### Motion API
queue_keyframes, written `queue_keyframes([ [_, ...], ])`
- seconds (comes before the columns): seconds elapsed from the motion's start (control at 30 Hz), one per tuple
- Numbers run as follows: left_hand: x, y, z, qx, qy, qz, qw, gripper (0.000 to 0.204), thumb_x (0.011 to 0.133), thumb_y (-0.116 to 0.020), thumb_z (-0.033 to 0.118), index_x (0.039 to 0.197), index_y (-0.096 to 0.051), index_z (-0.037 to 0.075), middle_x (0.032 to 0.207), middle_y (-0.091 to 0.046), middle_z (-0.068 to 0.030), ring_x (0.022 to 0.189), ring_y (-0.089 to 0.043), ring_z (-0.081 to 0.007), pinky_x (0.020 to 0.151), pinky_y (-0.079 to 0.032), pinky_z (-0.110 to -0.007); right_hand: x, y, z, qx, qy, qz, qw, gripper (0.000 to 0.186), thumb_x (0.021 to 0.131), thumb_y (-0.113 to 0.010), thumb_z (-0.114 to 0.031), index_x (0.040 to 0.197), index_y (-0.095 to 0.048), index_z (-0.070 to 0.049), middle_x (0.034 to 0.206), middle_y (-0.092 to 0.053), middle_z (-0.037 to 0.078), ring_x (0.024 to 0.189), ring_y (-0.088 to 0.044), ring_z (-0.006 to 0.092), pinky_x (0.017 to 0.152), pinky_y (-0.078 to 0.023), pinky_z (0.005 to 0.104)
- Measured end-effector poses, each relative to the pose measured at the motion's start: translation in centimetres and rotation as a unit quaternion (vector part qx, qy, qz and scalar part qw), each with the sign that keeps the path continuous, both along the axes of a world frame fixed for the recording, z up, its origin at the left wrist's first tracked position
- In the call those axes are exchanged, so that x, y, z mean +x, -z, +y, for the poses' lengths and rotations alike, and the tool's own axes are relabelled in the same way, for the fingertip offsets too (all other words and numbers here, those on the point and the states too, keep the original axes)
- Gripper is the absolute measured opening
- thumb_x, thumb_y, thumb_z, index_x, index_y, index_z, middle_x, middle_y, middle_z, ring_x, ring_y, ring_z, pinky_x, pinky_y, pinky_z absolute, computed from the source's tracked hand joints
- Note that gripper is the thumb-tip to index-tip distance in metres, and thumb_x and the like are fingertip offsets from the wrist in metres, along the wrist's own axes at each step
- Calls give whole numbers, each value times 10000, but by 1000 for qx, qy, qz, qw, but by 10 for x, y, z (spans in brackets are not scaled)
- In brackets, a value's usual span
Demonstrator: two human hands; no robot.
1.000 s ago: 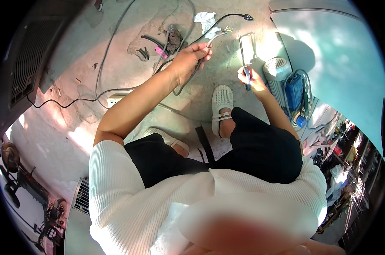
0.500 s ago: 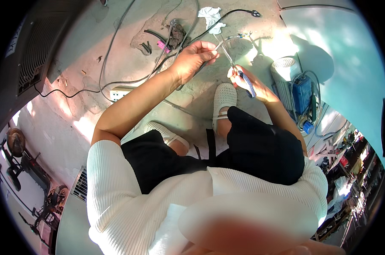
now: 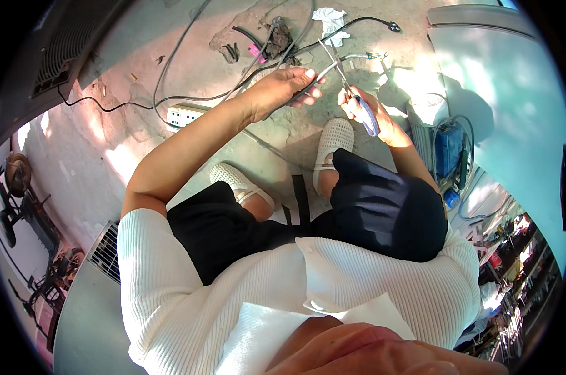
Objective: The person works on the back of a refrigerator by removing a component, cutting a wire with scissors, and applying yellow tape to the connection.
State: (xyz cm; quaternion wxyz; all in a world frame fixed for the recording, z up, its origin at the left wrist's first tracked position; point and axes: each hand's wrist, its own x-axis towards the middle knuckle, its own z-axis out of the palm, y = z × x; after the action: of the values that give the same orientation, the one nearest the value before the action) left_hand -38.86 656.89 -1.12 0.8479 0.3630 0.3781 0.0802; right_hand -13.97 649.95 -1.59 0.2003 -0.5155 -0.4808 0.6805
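Note:
A dark cable (image 3: 305, 89) runs through my left hand (image 3: 281, 91), whose thumb and fingers close round it. Beyond that hand the cable stretches to the right, and its far end (image 3: 375, 56) splays into thin coloured wires. My right hand (image 3: 365, 114) grips scissors (image 3: 369, 116) by their blue handles. Their blades (image 3: 334, 59) are parted and cross the cable just past my left fingertips. I cannot tell whether they press into it.
A white power strip (image 3: 184, 116) lies at the left, among trailing cords. Farther off are a dark lump (image 3: 279, 39), a white crumpled cloth (image 3: 330, 24) and a black plug (image 3: 393, 26). A motor-like machine with a blue box (image 3: 448, 147) stands at the right beside a pale panel (image 3: 501, 75).
My left fingers have shifted from a fingertip pinch to a looser hold on the cable. The scissors now cross the cable at a slightly different angle. The head view has shifted a little.

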Motion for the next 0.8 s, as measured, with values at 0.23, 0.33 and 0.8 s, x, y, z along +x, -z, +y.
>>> queue_keyframes([
  [0.23, 20, 4, 0, 46, -79, -30, 995, 327, 946, -541, 301, 1155, -548, 50, 981, -617, -18, 884, -596, -95, 818, -490, -250, -4, 2, -8, 73, -17, -34, 997, 291, 925, -540, -344, 885, -513, -56, 730, -477, 13, 679, -470, 113, 645, -402, 274],
  [0.33, 28, 9, 2, 35, -103, -18, 994, 215, 943, -554, 194, 1103, -559, 50, 980, -612, -31, 872, -609, -106, 776, -513, -254, -6, -3, -11, 60, -4, -78, 995, 274, 937, -516, -332, 956, -510, -60, 791, -467, 14, 732, -442, 105, 688, -388, 257],
  [0.8, 31, 2, 4, 43, -85, 7, 995, 337, 932, -541, 200, 1267, -513, 175, 929, -536, 45, 836, -499, -53, 751, -476, -218, 9, -5, -8, -40, 111, 44, 992, 356, 967, -459, -398, 1039, -537, -58, 780, -445, -51, 709, -431, 47, 648, -358, 194],
])
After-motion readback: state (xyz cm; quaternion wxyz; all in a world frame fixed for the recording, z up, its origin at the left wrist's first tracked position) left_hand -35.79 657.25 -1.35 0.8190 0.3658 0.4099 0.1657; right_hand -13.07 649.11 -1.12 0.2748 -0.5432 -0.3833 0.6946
